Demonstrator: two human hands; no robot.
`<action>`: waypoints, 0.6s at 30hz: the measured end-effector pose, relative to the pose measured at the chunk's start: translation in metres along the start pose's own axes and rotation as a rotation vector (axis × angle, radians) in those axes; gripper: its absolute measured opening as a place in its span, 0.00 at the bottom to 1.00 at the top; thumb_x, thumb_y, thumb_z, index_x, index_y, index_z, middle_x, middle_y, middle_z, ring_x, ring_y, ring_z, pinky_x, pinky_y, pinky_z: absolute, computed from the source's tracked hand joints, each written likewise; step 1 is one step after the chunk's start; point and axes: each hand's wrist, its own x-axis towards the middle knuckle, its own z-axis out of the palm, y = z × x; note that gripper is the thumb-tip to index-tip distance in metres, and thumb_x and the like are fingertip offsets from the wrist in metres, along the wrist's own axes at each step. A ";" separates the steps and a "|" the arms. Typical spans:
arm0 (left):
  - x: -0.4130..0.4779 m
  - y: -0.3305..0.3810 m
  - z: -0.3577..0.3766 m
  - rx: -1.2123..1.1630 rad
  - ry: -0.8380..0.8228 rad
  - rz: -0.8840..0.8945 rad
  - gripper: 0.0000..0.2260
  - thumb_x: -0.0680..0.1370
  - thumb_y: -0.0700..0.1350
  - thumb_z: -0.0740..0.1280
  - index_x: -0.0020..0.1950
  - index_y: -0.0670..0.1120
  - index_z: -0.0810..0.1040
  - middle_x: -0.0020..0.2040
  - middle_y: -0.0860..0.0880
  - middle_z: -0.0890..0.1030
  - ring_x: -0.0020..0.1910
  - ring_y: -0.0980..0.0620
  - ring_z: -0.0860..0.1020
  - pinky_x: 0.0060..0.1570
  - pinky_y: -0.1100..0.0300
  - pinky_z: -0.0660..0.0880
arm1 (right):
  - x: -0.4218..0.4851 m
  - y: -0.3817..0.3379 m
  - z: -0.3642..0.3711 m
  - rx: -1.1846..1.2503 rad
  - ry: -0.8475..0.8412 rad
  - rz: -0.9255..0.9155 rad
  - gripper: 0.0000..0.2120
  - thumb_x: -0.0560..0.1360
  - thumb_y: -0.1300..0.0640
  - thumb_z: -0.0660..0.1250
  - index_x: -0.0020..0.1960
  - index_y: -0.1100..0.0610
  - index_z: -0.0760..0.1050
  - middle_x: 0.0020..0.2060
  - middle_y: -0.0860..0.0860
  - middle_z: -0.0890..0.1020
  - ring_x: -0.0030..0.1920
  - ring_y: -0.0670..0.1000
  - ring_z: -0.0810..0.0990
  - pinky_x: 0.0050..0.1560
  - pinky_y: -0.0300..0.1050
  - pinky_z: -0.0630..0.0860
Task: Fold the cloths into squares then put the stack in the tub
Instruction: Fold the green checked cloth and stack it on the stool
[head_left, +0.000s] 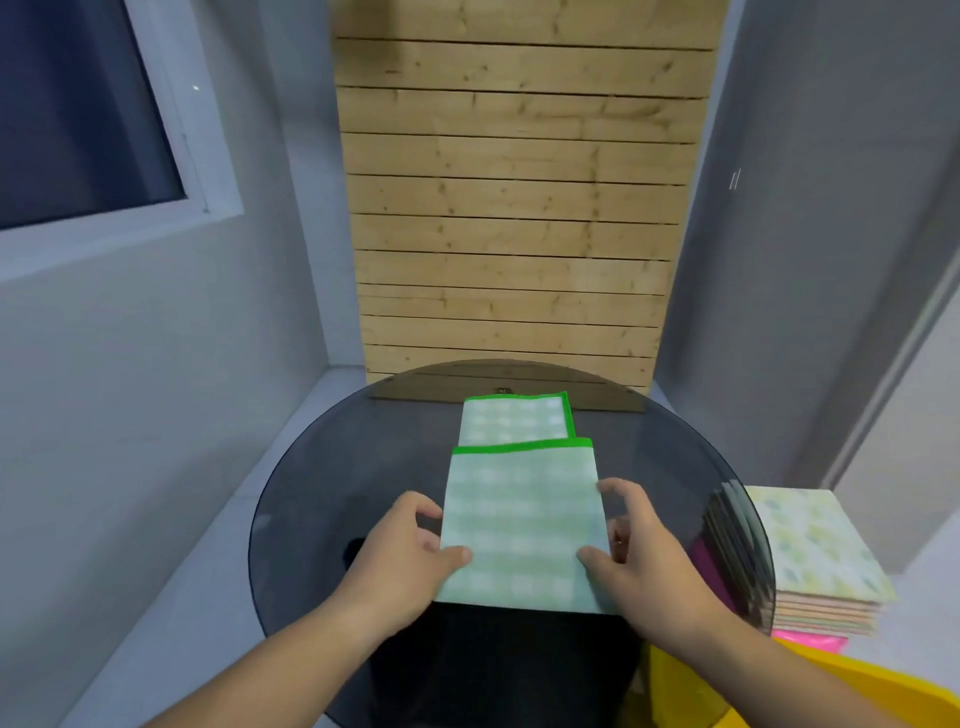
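Left grip (410, 540) pinches the left edge of the green checked cloth (524, 514), thumb on top and fingers curled under. My right grip (641, 551) clamps the right edge the same way, thumb on the cloth and fingers curled at its side. The cloth lies folded on the round dark glass table (322, 467), its green-trimmed edge turned away from me. Just beyond it a narrower green-trimmed piece (511, 421) shows; I cannot tell whether it is the same cloth. Right of the table, lower down, sits a stack of folded cloths (821, 551), with the yellow tub (883, 691) near it.
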 end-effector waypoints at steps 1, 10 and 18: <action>-0.001 0.000 0.002 0.013 0.019 0.000 0.14 0.74 0.49 0.76 0.51 0.55 0.71 0.42 0.49 0.83 0.33 0.55 0.78 0.33 0.62 0.73 | 0.000 0.002 0.001 -0.052 0.011 -0.014 0.21 0.76 0.58 0.68 0.63 0.45 0.63 0.35 0.50 0.74 0.32 0.44 0.73 0.35 0.38 0.72; -0.015 0.010 0.007 0.164 0.019 0.035 0.14 0.73 0.57 0.75 0.57 0.56 0.80 0.46 0.58 0.75 0.45 0.61 0.76 0.43 0.69 0.69 | 0.002 -0.007 0.006 -0.253 -0.022 0.060 0.09 0.73 0.47 0.70 0.52 0.45 0.75 0.44 0.44 0.75 0.38 0.42 0.74 0.37 0.32 0.69; -0.035 0.009 0.030 0.672 0.068 0.209 0.26 0.74 0.74 0.56 0.64 0.60 0.70 0.53 0.57 0.62 0.56 0.54 0.70 0.57 0.59 0.67 | -0.015 -0.003 0.031 -0.660 0.056 0.017 0.30 0.66 0.24 0.58 0.61 0.39 0.67 0.52 0.43 0.65 0.55 0.48 0.70 0.56 0.45 0.64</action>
